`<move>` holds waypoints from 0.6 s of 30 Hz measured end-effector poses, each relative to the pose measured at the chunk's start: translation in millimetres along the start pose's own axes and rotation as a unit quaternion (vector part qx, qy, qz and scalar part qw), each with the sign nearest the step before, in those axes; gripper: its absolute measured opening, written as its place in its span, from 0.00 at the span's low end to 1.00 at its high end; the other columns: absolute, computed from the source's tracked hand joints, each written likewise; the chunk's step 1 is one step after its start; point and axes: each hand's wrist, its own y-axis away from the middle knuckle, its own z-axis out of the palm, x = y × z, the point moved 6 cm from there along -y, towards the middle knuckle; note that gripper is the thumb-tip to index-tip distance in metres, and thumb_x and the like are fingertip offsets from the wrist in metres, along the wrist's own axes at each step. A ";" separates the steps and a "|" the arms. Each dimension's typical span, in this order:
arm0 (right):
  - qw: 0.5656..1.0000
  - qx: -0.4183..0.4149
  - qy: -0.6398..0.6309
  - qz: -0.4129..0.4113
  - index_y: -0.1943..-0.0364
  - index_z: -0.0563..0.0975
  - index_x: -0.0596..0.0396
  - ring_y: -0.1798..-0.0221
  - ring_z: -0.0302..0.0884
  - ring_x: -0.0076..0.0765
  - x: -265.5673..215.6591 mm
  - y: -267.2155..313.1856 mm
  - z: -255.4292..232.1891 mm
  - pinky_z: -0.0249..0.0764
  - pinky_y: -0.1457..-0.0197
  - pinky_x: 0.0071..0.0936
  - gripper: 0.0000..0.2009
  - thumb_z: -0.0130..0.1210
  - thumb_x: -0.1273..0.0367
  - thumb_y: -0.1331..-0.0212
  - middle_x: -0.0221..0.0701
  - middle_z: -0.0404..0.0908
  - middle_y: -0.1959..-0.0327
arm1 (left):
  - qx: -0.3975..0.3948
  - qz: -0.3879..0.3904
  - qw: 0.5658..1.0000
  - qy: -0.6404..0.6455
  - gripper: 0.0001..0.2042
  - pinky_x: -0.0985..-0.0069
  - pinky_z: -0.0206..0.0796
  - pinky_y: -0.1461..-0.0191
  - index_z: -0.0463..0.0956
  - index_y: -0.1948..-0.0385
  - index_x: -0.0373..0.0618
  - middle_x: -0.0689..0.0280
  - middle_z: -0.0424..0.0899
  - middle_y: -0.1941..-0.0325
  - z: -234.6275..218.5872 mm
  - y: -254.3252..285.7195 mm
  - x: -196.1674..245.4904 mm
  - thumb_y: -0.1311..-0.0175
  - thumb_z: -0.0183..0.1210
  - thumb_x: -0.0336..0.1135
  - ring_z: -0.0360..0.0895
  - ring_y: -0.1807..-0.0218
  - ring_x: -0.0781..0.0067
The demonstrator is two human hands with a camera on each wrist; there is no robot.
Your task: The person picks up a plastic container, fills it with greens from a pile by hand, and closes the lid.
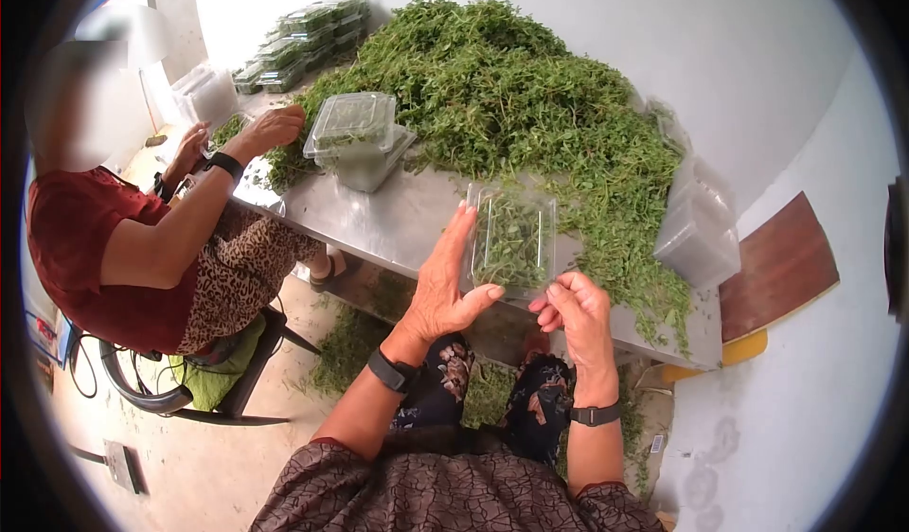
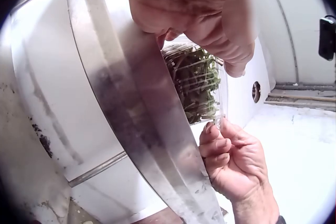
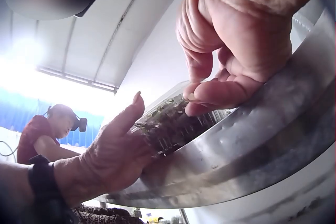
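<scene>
A clear plastic clamshell box point(image 1: 514, 239) filled with leafy green sprigs sits at the near edge of the metal table point(image 1: 379, 229). My left hand point(image 1: 443, 281) lies along the box's left side, fingers straight and thumb held away from them. At the near right corner, my right hand point(image 1: 579, 316) pinches the plastic rim between thumb and forefinger, its other fingers curled. The left wrist view shows the right hand point(image 2: 239, 166) at the box's edge. In the right wrist view, the left hand point(image 3: 113, 153) supports the box's side, its fingers partly hidden behind it.
A big heap of greens point(image 1: 502, 87) covers the table's back and right. Stacked empty boxes point(image 1: 701, 224) stand at the right. To the left are another filled box point(image 1: 352, 125) and a stack of packed boxes point(image 1: 308, 44). A seated person point(image 1: 123, 239) works at the left.
</scene>
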 end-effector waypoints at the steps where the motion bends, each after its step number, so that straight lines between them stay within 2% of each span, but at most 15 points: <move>1: 1.000 -0.003 -0.004 0.009 0.67 0.73 0.59 0.78 0.73 0.17 0.1 0.0 0.9 0.70 0.76 0.14 0.08 0.51 0.67 0.37 0.33 0.80 0.74 | -0.001 0.004 1.000 0.001 0.44 0.61 0.48 0.30 0.52 0.35 0.36 0.42 0.52 0.31 -0.8 -1.0 1.0 0.50 0.62 0.53 0.52 0.30 0.44; 4: 1.000 -0.003 -0.010 0.014 0.67 0.74 0.59 0.78 0.73 0.17 0.9 0.1 1.3 0.70 0.75 0.15 0.09 0.51 0.66 0.37 0.32 0.80 0.75 | 0.001 0.018 1.000 -0.011 0.46 0.61 0.49 0.30 0.52 0.34 0.38 0.42 0.51 0.30 -1.3 -1.2 5.7 0.53 0.65 0.53 0.52 0.30 0.43; 7: 1.000 -0.005 -0.005 0.008 0.68 0.74 0.59 0.78 0.73 0.18 -0.8 -0.4 1.9 0.70 0.76 0.15 0.10 0.50 0.65 0.36 0.32 0.80 0.75 | 0.016 0.044 0.998 -0.053 0.46 0.61 0.52 0.32 0.54 0.35 0.40 0.43 0.49 0.30 -4.7 -3.3 12.8 0.57 0.69 0.48 0.55 0.31 0.44; 9: 1.000 -0.009 0.001 0.004 0.68 0.74 0.59 0.78 0.72 0.18 -1.9 0.0 2.9 0.70 0.76 0.15 0.11 0.50 0.65 0.36 0.32 0.80 0.75 | 0.001 0.015 0.999 -0.031 0.43 0.62 0.56 0.33 0.60 0.37 0.44 0.45 0.49 0.30 -2.0 -2.5 8.2 0.60 0.70 0.42 0.58 0.32 0.45; 10: 1.000 -0.003 0.000 0.011 0.68 0.74 0.59 0.78 0.72 0.18 -1.0 0.2 2.3 0.69 0.76 0.15 0.11 0.49 0.65 0.35 0.32 0.80 0.75 | 0.005 0.019 0.999 -0.034 0.43 0.62 0.56 0.33 0.60 0.37 0.44 0.45 0.49 0.30 -1.0 -2.0 5.7 0.60 0.70 0.42 0.58 0.32 0.45; 12: 1.000 -0.010 -0.002 0.011 0.68 0.74 0.59 0.78 0.72 0.18 -1.0 0.4 4.3 0.69 0.76 0.15 0.11 0.49 0.65 0.35 0.32 0.80 0.75 | -0.029 -0.020 0.999 -0.001 0.39 0.61 0.54 0.33 0.65 0.39 0.45 0.48 0.51 0.29 2.8 -1.5 -2.8 0.59 0.70 0.44 0.58 0.32 0.49; 13: 1.000 -0.006 -0.009 0.017 0.68 0.74 0.58 0.79 0.72 0.18 -0.2 0.2 3.6 0.69 0.77 0.15 0.11 0.48 0.64 0.35 0.32 0.80 0.76 | -0.019 -0.017 1.000 0.001 0.36 0.62 0.56 0.34 0.69 0.42 0.45 0.49 0.53 0.30 1.9 -1.7 -1.2 0.60 0.70 0.39 0.59 0.32 0.50; 18: 1.000 0.001 -0.008 0.017 0.69 0.74 0.58 0.80 0.71 0.19 4.0 -0.5 1.8 0.68 0.77 0.15 0.13 0.47 0.62 0.34 0.34 0.80 0.76 | -0.007 0.016 1.000 -0.001 0.35 0.62 0.55 0.33 0.68 0.42 0.46 0.51 0.53 0.30 2.5 3.4 -7.9 0.59 0.70 0.34 0.58 0.32 0.50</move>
